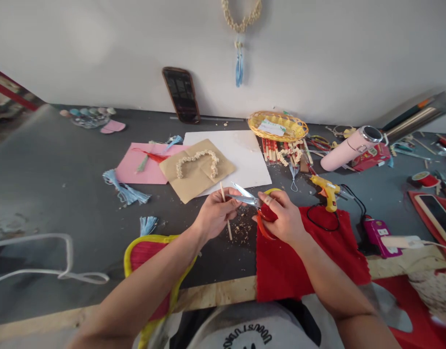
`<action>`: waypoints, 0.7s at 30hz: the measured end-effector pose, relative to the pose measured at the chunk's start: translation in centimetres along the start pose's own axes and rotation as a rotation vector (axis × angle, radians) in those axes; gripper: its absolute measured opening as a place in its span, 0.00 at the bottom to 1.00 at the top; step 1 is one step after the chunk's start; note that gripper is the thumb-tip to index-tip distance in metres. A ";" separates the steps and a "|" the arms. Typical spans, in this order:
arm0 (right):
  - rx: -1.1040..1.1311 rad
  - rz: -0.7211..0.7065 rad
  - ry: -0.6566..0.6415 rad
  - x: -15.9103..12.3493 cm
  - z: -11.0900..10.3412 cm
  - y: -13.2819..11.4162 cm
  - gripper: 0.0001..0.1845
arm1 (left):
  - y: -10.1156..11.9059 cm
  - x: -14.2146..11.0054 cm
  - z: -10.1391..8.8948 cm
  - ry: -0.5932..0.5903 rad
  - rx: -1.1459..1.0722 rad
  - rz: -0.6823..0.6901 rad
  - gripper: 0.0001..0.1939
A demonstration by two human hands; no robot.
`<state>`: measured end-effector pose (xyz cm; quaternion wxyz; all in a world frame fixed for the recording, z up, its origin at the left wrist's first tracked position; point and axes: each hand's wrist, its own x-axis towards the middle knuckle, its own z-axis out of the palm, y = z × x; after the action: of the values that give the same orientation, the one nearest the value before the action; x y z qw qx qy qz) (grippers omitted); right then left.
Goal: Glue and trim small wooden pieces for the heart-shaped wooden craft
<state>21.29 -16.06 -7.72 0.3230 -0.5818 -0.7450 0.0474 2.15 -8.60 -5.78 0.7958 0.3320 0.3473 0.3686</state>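
My left hand [219,208] is closed around a thin pale wooden stick [229,229], which stands nearly upright between the fingers. In my right hand [283,215] is a pair of scissors [262,213] with red and yellow handles. Their blades are parted and point left, reaching the left fingertips beside the stick. Small chips [245,230] lie scattered on the dark table below the hands. Behind them, a curved string of cream-coloured pieces [197,157] rests on a brown paper sheet [172,169].
A yellow glue gun [326,191] and red cloth [313,252] lie to the right, near a purple power block [381,237] and pink bottle [350,148]. A wicker basket [299,128] stands behind. Blue tassels [126,189] are at left; a phone [181,94] leans on the wall.
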 end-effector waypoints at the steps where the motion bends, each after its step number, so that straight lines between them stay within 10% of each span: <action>1: 0.001 -0.002 -0.001 0.0 0.0 0.0 0.31 | 0.0 0.0 0.0 0.010 0.007 0.008 0.12; 21: 0.100 0.032 0.081 0.1 -0.6 0.4 0.31 | 0.0 -0.1 0.1 0.044 0.073 0.038 0.16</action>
<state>21.90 -16.01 -7.35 0.3808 -0.5782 -0.7185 0.0664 2.21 -8.71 -5.69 0.7682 0.3588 0.3717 0.3779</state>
